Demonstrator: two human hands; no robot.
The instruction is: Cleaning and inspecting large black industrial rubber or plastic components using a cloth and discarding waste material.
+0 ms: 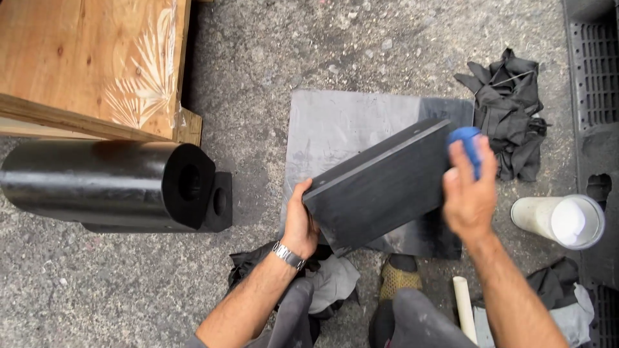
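Head view, looking straight down at a person crouched on rough grey pavement. Left hand (300, 222) is clamped on the lower left corner of a black rectangular block (380, 187), thumb on the top face, fingers wrapped under the edge. Block is tilted, its right end higher, and it sits over a grey flat sheet (335, 125) lying on the ground. Metal wristwatch (287, 255) on the left wrist.

Right hand (469, 193) is closed around a blue sponge (465, 145), pressing it against the block's upper right corner. Only the top of the sponge shows past the fingers.

Other stuff: big black cylinder (97, 183) lying on its side at left, w/ a round hole in its end face, resting on a black base piece. Behind it, a plywood crate (90, 61) w/ clear film over part of the top. Crumpled black rag (509, 109) just beside the sheet's top right corner. White plastic tub (561, 221) on its side at right, near the right hand but apart from it. Black ribbed panel (593, 77) along the right edge. Bottom of frame: grey and black cloths (329, 280), a yellow mesh shoe (398, 276), a pale tube (464, 306) beside the right forearm, more cloth at far right.
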